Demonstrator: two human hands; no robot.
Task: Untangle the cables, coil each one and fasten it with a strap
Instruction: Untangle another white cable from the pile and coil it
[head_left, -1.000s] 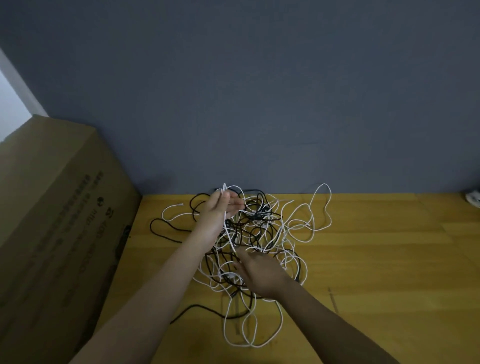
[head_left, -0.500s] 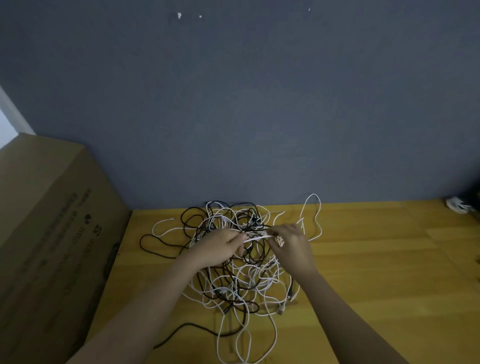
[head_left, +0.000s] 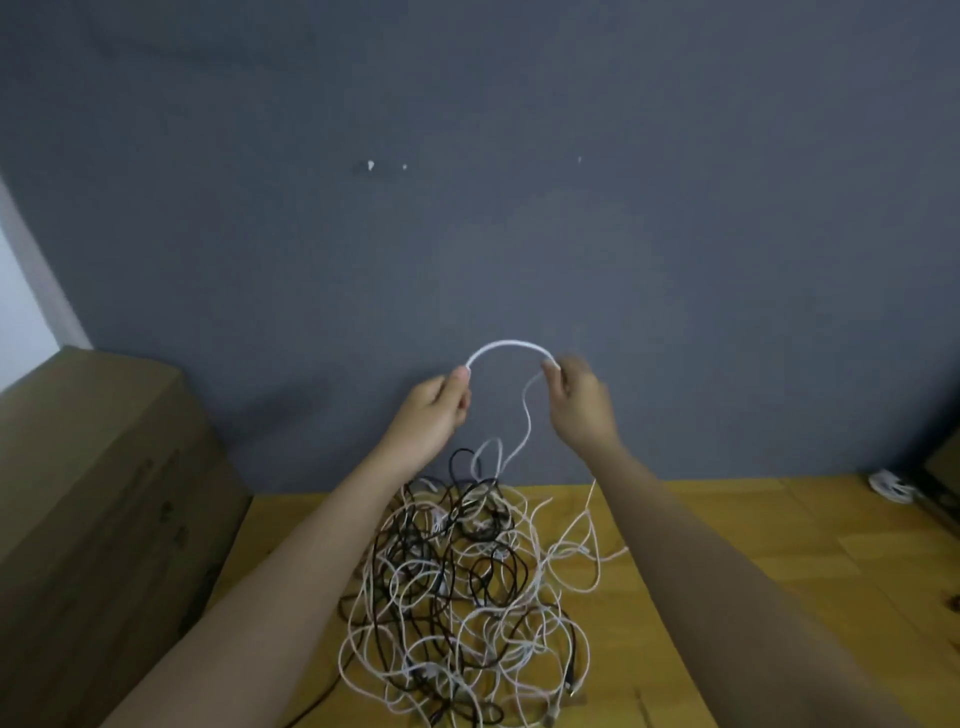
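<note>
Grey wall (head_left: 519, 208) backs a white cable (head_left: 508, 345) arched between both raised hands, its span running left to right, one end trailing down into the tangled pile (head_left: 467, 587) on the wooden table (head_left: 779, 545). Left hand (head_left: 431, 415) and right hand (head_left: 579, 405) each pinch it.

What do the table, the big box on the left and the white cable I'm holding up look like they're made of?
Table: likely wood, with yellow-brown planks, visible seams and a dull sheen. Box: corrugated cardboard by its look, matte brown with dark print. White cable: probably plastic-sheathed, smooth, arching springily between left hand and right hand.
</note>
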